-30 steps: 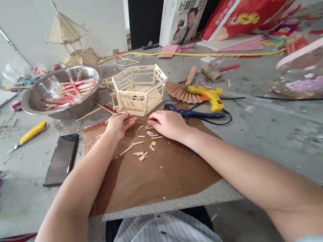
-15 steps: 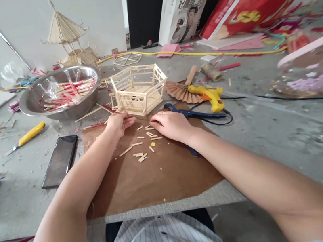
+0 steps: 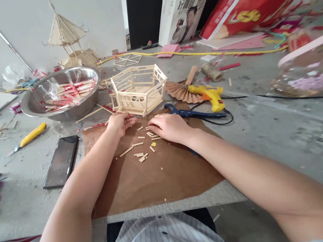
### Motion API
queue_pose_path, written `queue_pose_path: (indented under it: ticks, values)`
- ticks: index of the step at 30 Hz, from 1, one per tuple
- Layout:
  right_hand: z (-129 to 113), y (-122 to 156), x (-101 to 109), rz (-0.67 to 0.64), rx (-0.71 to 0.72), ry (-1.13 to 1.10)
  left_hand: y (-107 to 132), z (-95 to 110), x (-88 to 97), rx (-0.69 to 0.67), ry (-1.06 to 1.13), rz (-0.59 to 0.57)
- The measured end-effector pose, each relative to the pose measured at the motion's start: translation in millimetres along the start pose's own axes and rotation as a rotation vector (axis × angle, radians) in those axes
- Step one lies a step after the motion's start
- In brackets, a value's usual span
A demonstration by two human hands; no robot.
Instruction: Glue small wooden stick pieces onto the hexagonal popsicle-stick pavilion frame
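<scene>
In the head view, the only one, the left hand (image 3: 117,125) and right hand (image 3: 170,127) face each other across a narrow gap, palms low. The hexagonal stick frame (image 3: 142,95) stands upright just beyond them, on the far side from the wearer. Its longer spread runs across, and its near corner points into that gap. The left grip is nearer: its extended fingers lie right by the frame's near left lower edge, perhaps touching it, and I cannot tell whether they hold anything. The right grip has thumb and fingertips drawn together, low over the brown paper sheet (image 3: 159,184); whether a sliver is pinched there is hidden.

The key relation seems to be between that right grip and the short cut sticks (image 3: 139,154) scattered on the paper. The closest lie directly below the right fingertips and slightly nearer the wearer, some with their long axes running crosswise. The longest piece, set aslant, lies farther left, nearer the wearer than the left fingers.

Beyond the right grip, to its right, a blue-handled tool (image 3: 197,113) rests on the worktop (image 3: 275,140), its lower handle passing beneath the wrist. The yellow glue gun (image 3: 214,98) lies farther out on that side.
</scene>
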State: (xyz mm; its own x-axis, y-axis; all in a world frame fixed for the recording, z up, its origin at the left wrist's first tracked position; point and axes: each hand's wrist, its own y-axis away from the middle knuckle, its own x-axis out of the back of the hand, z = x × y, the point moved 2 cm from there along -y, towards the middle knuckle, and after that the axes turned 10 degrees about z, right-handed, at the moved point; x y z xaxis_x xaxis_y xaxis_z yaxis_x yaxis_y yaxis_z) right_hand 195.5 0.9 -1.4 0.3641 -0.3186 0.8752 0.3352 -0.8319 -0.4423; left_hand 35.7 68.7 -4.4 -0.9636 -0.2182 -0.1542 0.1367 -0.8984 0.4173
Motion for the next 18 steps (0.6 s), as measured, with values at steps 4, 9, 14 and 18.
queue_pose_path:
  ticks: [4, 9, 14, 18]
  values:
    - [-0.8, 0.1, -1.4, -0.011, 0.021, 0.002, -1.6, 0.3, 0.2, 0.003, -0.019, 0.001]
    - [-0.7, 0.4, -1.6, -0.023, 0.029, 0.01, -4.1, 0.1, 0.2, 0.005, -0.027, -0.011]
    - [-0.7, 0.8, -1.1, -0.025, 0.04, 0.017, -3.5, 0.0, 0.1, -0.008, -0.01, -0.018]
    - [-0.5, 0.9, -1.2, -0.027, 0.045, 0.018, -1.3, 0.5, 0.0, -0.013, -0.002, -0.008]
